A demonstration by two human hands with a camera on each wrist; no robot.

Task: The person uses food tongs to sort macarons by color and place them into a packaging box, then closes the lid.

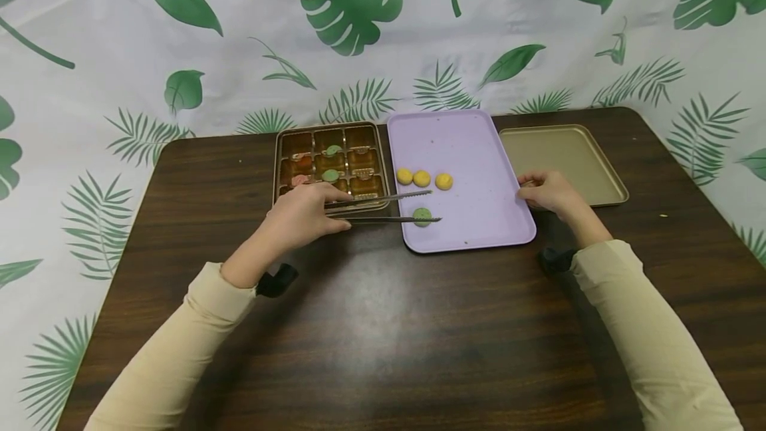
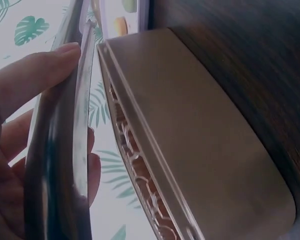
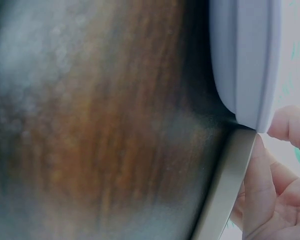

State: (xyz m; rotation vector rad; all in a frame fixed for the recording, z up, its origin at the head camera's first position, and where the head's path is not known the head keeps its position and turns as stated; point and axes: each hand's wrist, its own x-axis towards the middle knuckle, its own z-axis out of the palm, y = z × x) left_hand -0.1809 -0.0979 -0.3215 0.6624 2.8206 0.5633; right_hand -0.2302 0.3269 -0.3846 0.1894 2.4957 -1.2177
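Note:
My left hand point(image 1: 299, 215) holds metal tongs point(image 1: 377, 220), their two arms spread, reaching right over the lilac tray point(image 1: 461, 142). One serrated arm crosses a green round piece point(image 1: 422, 213) near the tray's front left; whether it touches is unclear. The other arm lies nearer three yellow balls point(image 1: 444, 181) on the tray's left side. In the left wrist view, thumb and fingers wrap the tongs point(image 2: 57, 150). With thumb and fingers, my right hand point(image 1: 553, 193) pinches the tray's right rim, and the right wrist view shows the fingers point(image 3: 290, 127) at that rim.
A gold box point(image 1: 385, 168) with a compartmented insert stands left of the tray, with green and reddish pieces in some compartments. A shallow gold tray point(image 1: 562, 151) lies at the right, beside the right hand. Under everything is a dark wooden table point(image 1: 383, 338), with a leaf-print cloth behind.

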